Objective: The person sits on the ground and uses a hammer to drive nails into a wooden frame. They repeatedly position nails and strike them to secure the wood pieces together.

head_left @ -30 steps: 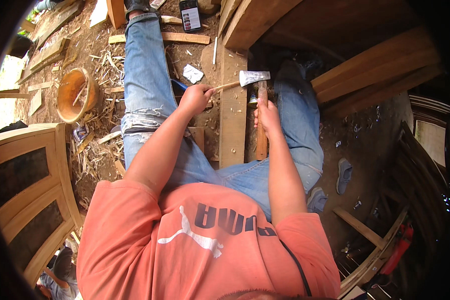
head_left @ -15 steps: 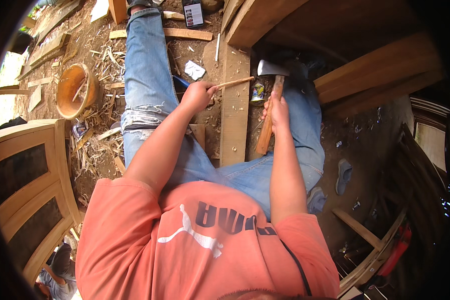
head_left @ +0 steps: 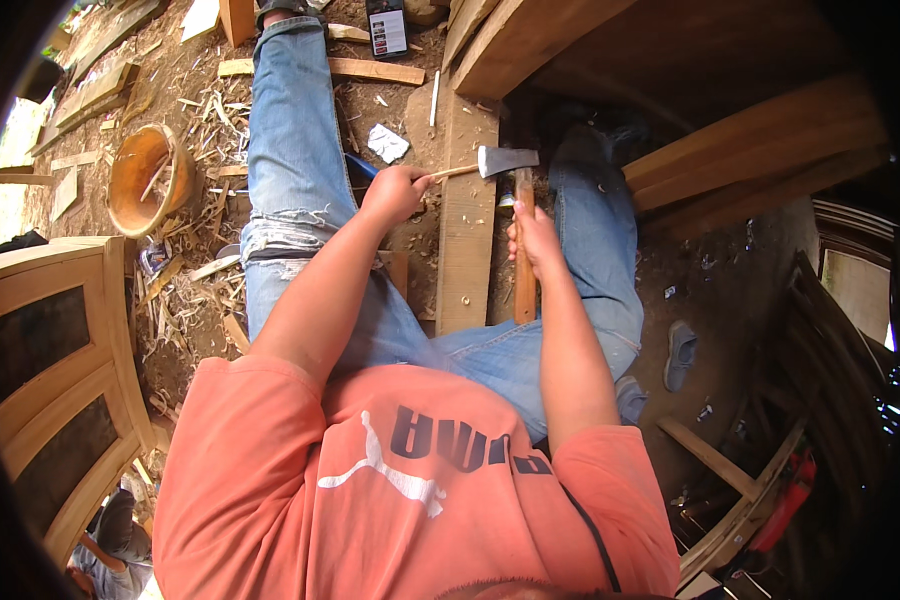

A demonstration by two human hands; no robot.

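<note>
Between my legs runs a long wooden plank (head_left: 464, 250). My left hand (head_left: 398, 194) is closed on one end of a thin wooden stick (head_left: 455, 172), which reaches to the right over the plank. My right hand (head_left: 536, 240) grips the wooden handle of a hatchet (head_left: 508, 161). Its metal head lies over the stick's right end, the cutting edge facing left; the overlap hides that end, and I cannot tell whether they touch. A small can or packet behind the hatchet handle is mostly hidden.
An orange bowl (head_left: 150, 182) sits at the left among wood shavings (head_left: 185, 300). Below it leans a panelled wooden frame (head_left: 55, 370). A phone (head_left: 387, 28) lies at the far end. Thick timbers (head_left: 760, 140) stand at the right, with a loose shoe (head_left: 681, 355) below them.
The hatchet has swung left in my right hand, its head now over the stick's end instead of right of it. My left hand has barely moved.
</note>
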